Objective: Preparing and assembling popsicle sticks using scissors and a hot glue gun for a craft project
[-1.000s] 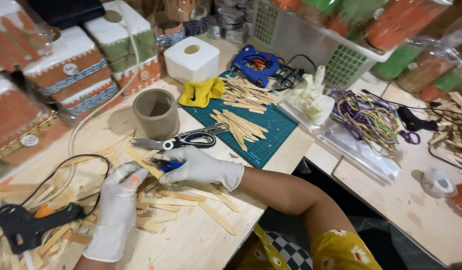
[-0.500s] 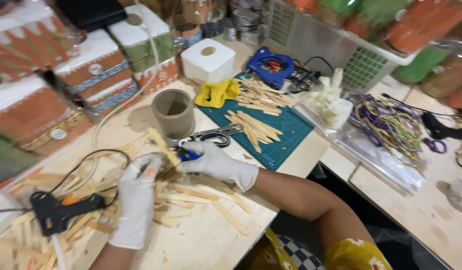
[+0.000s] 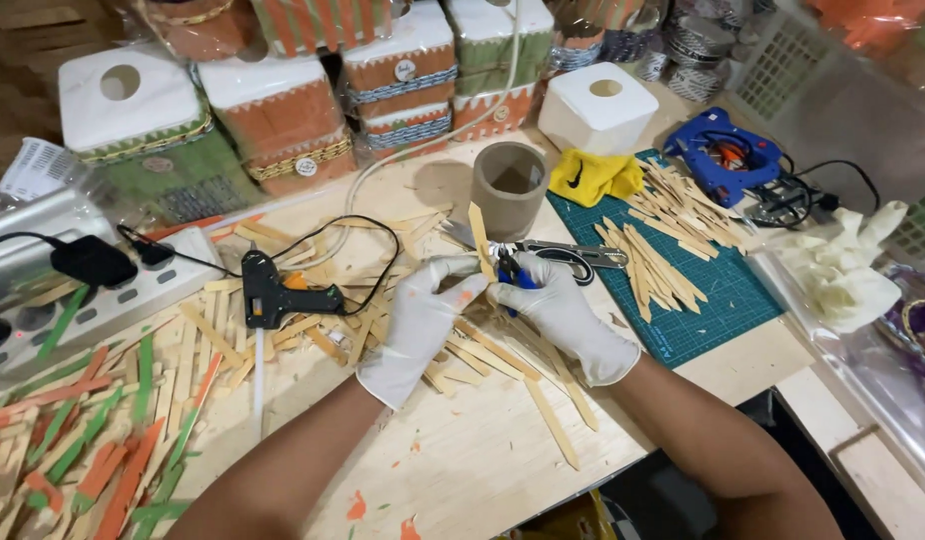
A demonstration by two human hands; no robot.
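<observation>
Both my hands wear white gloves. My left hand (image 3: 419,325) pinches the lower end of a thin upright wooden stick (image 3: 479,232). My right hand (image 3: 563,315) grips a small blue-handled cutting tool (image 3: 510,268) whose metal tip meets the stick. Beneath the hands lie several loose plain wooden sticks (image 3: 503,365) on the plywood table (image 3: 483,470). A grey cardboard cylinder (image 3: 510,187) stands just beyond the stick's top.
A black glue gun (image 3: 283,297) with cable lies left of my hands. Scissors (image 3: 573,257) rest at the edge of a green cutting mat (image 3: 718,300) holding more sticks. Painted sticks (image 3: 93,440) pile at lower left. Woven boxes (image 3: 283,110), a blue glue gun (image 3: 728,155) and a yellow cloth (image 3: 593,175) stand behind.
The view has swung left, bringing the boxes and painted sticks into sight. My hands have lifted a stick upright and brought the cutting tool against it.
</observation>
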